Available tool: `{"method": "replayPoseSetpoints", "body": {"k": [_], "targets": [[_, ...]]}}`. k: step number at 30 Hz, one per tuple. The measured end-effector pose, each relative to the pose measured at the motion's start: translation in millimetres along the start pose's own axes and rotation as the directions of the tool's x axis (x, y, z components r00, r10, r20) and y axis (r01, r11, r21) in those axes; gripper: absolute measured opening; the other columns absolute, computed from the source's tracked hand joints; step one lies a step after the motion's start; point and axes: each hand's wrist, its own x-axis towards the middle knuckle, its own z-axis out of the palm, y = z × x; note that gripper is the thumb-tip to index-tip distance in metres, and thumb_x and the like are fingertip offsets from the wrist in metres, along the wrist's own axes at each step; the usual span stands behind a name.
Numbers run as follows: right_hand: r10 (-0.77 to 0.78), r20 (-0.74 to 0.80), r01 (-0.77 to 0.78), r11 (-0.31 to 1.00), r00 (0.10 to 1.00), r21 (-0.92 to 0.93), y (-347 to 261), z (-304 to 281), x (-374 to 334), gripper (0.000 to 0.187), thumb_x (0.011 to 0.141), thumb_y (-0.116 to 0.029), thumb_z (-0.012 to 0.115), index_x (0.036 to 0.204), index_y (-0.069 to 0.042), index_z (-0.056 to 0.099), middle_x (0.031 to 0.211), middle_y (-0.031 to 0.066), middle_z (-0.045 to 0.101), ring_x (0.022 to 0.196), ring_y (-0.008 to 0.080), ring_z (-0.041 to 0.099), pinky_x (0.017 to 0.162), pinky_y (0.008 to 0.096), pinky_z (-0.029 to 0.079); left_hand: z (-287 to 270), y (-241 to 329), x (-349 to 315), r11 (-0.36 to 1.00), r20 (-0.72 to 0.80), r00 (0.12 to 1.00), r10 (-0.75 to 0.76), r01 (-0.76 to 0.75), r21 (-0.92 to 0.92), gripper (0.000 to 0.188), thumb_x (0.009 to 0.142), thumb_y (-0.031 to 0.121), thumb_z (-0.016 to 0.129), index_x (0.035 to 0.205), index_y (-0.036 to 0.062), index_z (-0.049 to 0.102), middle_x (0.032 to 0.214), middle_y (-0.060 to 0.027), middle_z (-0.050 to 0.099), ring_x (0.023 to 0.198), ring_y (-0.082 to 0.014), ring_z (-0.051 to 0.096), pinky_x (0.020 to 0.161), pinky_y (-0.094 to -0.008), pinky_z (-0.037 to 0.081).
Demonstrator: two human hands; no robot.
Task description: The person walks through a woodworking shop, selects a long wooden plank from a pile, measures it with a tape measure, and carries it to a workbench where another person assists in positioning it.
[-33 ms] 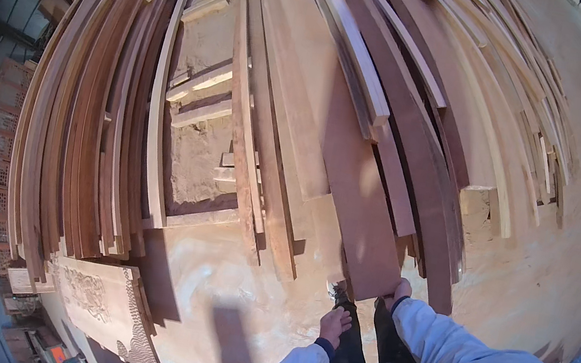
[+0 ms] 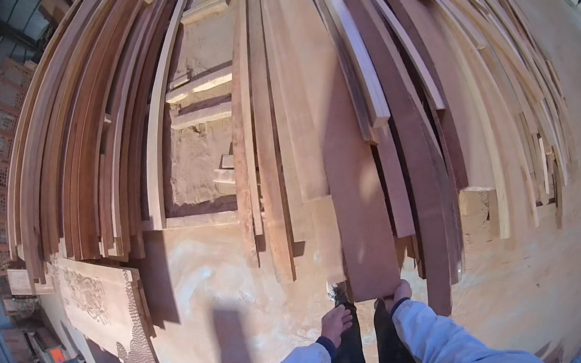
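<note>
A wide, long reddish-brown board (image 2: pixel 363 228) lies with its near end just in front of my legs. At the near right corner of that end, my right hand (image 2: pixel 402 291) is closed on the board's edge; its fingers are partly hidden. My left hand (image 2: pixel 336 324) is apart from the board, by my left leg. Its fingers are curled in a loose fist, with nothing seen in them. Beside the board on the right runs a narrower plank (image 2: pixel 395 184), then a darker board (image 2: pixel 430 197). A pale squared timber (image 2: pixel 368 83) lies over the boards farther away.
Dark brown planks (image 2: pixel 90 117) are stacked at the left, beside a timber frame of crosspieces (image 2: pixel 202 111). A carved wooden panel (image 2: pixel 86 301) leans at the lower left. Thin pale strips (image 2: pixel 507 102) lie at the right. Dust covers the floor (image 2: pixel 212 280).
</note>
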Motion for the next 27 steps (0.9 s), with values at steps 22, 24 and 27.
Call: {"method": "replayPoseSetpoints", "body": {"k": [22, 24, 27], "targets": [[-0.046, 0.219, 0.078, 0.987, 0.975, -0.137, -44, 26, -199, 0.028, 0.094, -0.032, 0.052, 0.113, -0.012, 0.057, 0.096, 0.0087, 0.067, 0.081, 0.0234, 0.067, 0.074, 0.0422, 0.057, 51, 123, -70, 0.966, 0.423, 0.878, 0.223, -0.139, -0.22, 0.07, 0.087, 0.051, 0.063, 0.138, 0.0082, 0.041, 0.134, -0.0104, 0.052, 0.122, -0.0295, 0.05, 0.104, -0.0465, 0.041], [-0.069, 0.277, 0.11, 0.984, 0.958, -0.137, -58, 28, -223, 0.028, 0.094, -0.033, 0.053, 0.111, -0.011, 0.058, 0.095, 0.0083, 0.067, 0.08, 0.0231, 0.067, 0.074, 0.0424, 0.057, 61, 132, -92, 0.956, 0.43, 0.864, 0.26, -0.17, -0.238, 0.068, 0.088, 0.049, 0.063, 0.137, 0.008, 0.042, 0.133, -0.011, 0.053, 0.122, -0.0295, 0.051, 0.104, -0.0464, 0.041], [-0.075, 0.34, 0.136, 0.977, 0.937, -0.161, -82, 30, -260, 0.031, 0.095, -0.036, 0.053, 0.11, -0.01, 0.06, 0.094, 0.0082, 0.068, 0.079, 0.0232, 0.067, 0.073, 0.0415, 0.057, 73, 141, -127, 0.951, 0.421, 0.861, 0.286, -0.2, -0.237, 0.064, 0.089, 0.044, 0.063, 0.137, 0.0075, 0.042, 0.133, -0.0119, 0.053, 0.121, -0.0295, 0.051, 0.105, -0.0458, 0.041]]}}
